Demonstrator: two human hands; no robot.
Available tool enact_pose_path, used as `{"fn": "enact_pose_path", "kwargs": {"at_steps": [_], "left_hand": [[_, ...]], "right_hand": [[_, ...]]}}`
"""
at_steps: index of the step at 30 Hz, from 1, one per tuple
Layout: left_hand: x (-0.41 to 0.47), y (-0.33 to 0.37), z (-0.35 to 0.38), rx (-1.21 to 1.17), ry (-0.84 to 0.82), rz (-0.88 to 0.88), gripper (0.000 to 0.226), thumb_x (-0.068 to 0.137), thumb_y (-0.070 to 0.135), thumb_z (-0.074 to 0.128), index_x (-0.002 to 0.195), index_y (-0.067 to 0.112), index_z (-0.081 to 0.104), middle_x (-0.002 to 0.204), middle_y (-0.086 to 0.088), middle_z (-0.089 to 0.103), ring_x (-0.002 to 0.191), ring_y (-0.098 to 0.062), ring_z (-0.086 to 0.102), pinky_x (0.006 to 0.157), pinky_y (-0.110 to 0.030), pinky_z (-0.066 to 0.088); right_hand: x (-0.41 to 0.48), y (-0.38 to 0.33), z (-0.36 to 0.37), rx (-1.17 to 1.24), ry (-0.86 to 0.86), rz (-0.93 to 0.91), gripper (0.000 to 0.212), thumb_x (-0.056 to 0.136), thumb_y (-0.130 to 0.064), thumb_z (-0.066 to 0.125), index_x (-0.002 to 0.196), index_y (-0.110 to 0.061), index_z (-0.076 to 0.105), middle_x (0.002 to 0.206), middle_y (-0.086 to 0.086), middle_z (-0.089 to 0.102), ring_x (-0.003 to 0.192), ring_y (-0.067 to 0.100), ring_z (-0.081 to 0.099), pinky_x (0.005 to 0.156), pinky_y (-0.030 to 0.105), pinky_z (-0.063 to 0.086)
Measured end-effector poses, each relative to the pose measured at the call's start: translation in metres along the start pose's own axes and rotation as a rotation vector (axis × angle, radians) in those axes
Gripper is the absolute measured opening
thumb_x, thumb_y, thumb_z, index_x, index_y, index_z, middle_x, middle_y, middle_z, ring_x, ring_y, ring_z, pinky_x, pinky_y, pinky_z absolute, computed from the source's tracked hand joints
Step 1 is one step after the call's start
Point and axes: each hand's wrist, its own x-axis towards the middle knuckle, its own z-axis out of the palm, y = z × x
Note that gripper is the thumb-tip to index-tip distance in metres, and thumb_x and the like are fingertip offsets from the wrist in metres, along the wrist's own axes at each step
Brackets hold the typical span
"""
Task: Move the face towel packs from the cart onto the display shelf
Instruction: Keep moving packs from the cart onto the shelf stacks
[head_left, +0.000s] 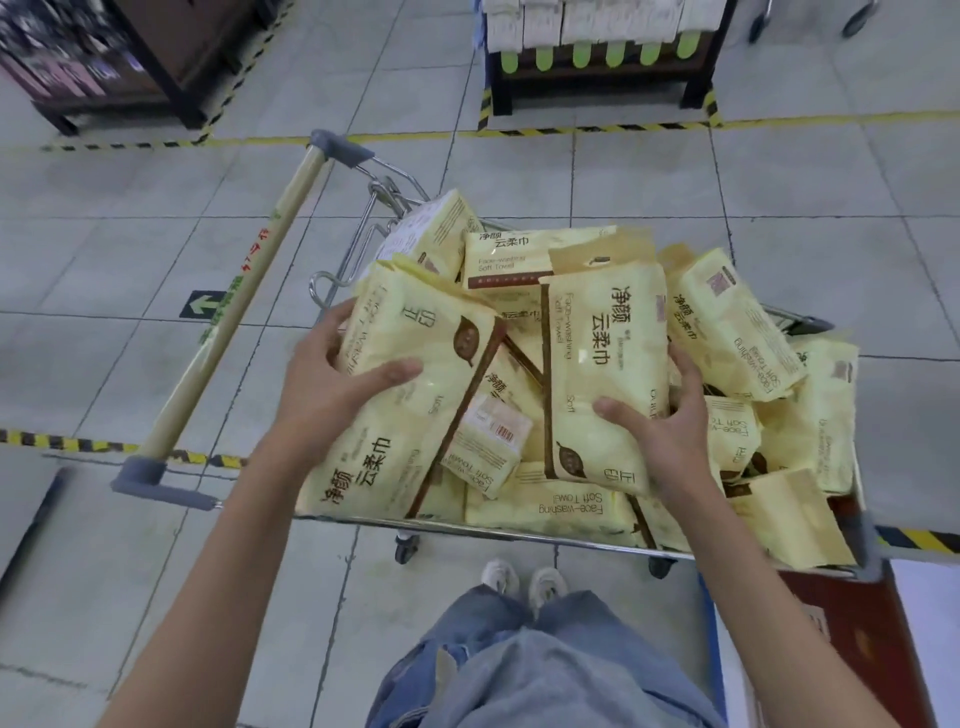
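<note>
Face towel packs (yellow, with brown print) lie heaped in the cart, seen from the head camera. The left hand grips one pack, thumb across its front and fingers curled over its far edge. The right hand holds a second pack the same way. The display shelf stands well apart, across the tiled floor.
</note>
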Motion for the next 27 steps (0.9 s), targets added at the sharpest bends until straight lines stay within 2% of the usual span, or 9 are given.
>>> {"fn": "enact_pose_path", "kwargs": {"at_steps": [2,3,5,11,15,17,20,24,27], "left_hand": [[-0.008,-0.003,0.013,-0.202,-0.028,-0.085,0.080,0.051,0.034,0.088,0.123,0.025,0.055,0.106,-0.007,0.072,0.084,-0.025,0.073,0.060,-0.035,0.058],[-0.012,-0.006,0.021,-0.275,-0.042,-0.124,0.071,0.055,0.028,0.088,0.119,0.023,0.057,0.105,-0.010,0.072,0.082,-0.027,0.073,0.057,-0.034,0.058],[-0.020,-0.013,0.038,-0.365,-0.058,-0.200,0.062,0.058,0.027,0.081,0.116,0.019,0.058,0.103,-0.012,0.073,0.080,-0.028,0.073,0.055,-0.034,0.057],[-0.023,-0.039,0.065,-0.458,-0.137,-0.409,0.070,0.061,0.033,0.073,0.124,0.009,0.055,0.099,-0.016,0.073,0.081,-0.032,0.071,0.058,-0.039,0.057],[-0.017,-0.053,0.068,-0.441,-0.262,-0.495,0.072,0.062,0.037,0.071,0.125,0.007,0.054,0.103,-0.019,0.071,0.086,-0.036,0.070,0.061,-0.042,0.057],[-0.012,-0.059,0.067,-0.419,-0.334,-0.509,0.071,0.062,0.037,0.071,0.124,0.009,0.055,0.102,-0.018,0.072,0.085,-0.035,0.070,0.060,-0.042,0.057],[-0.002,-0.065,0.063,-0.371,-0.449,-0.516,0.068,0.062,0.037,0.072,0.123,0.009,0.057,0.102,-0.017,0.072,0.087,-0.036,0.070,0.062,-0.043,0.057],[0.007,-0.072,0.056,-0.291,-0.595,-0.495,0.070,0.058,0.037,0.075,0.120,0.013,0.057,0.098,-0.013,0.074,0.083,-0.033,0.072,0.058,-0.042,0.057],[0.005,-0.075,0.060,-0.208,-0.758,-0.484,0.069,0.057,0.036,0.077,0.119,0.016,0.056,0.098,-0.012,0.074,0.084,-0.032,0.072,0.058,-0.041,0.057]], "right_hand": [[-0.009,0.003,-0.009,0.111,0.007,0.065,0.089,0.058,-0.011,0.086,0.126,-0.045,0.039,0.113,-0.006,0.058,0.094,0.012,0.064,0.057,0.025,0.057],[-0.014,0.006,-0.014,0.153,0.018,0.092,0.088,0.058,-0.011,0.085,0.127,-0.042,0.040,0.112,-0.005,0.059,0.091,0.013,0.065,0.054,0.024,0.056],[-0.026,0.012,-0.024,0.207,0.049,0.138,0.088,0.057,-0.012,0.084,0.128,-0.039,0.041,0.113,-0.002,0.061,0.093,0.016,0.066,0.055,0.026,0.056],[-0.070,0.036,-0.046,0.300,0.183,0.260,0.090,0.043,-0.023,0.083,0.121,-0.041,0.042,0.113,0.005,0.064,0.095,0.027,0.067,0.064,0.039,0.057],[-0.098,0.050,-0.042,0.355,0.278,0.261,0.094,0.041,-0.022,0.083,0.125,-0.039,0.043,0.112,0.004,0.065,0.087,0.024,0.070,0.054,0.032,0.057],[-0.111,0.056,-0.034,0.395,0.335,0.249,0.096,0.042,-0.019,0.083,0.128,-0.035,0.043,0.111,0.005,0.066,0.084,0.023,0.071,0.055,0.033,0.057],[-0.133,0.066,-0.015,0.428,0.453,0.256,0.095,0.047,-0.017,0.082,0.133,-0.026,0.043,0.117,0.008,0.065,0.091,0.026,0.070,0.062,0.038,0.058],[-0.173,0.082,0.014,0.507,0.617,0.274,0.090,0.046,-0.019,0.081,0.128,-0.028,0.046,0.114,0.009,0.067,0.088,0.029,0.071,0.059,0.039,0.058],[-0.210,0.099,0.033,0.586,0.743,0.309,0.096,0.046,-0.017,0.081,0.133,-0.027,0.042,0.112,0.008,0.067,0.084,0.029,0.071,0.057,0.039,0.057]]}}
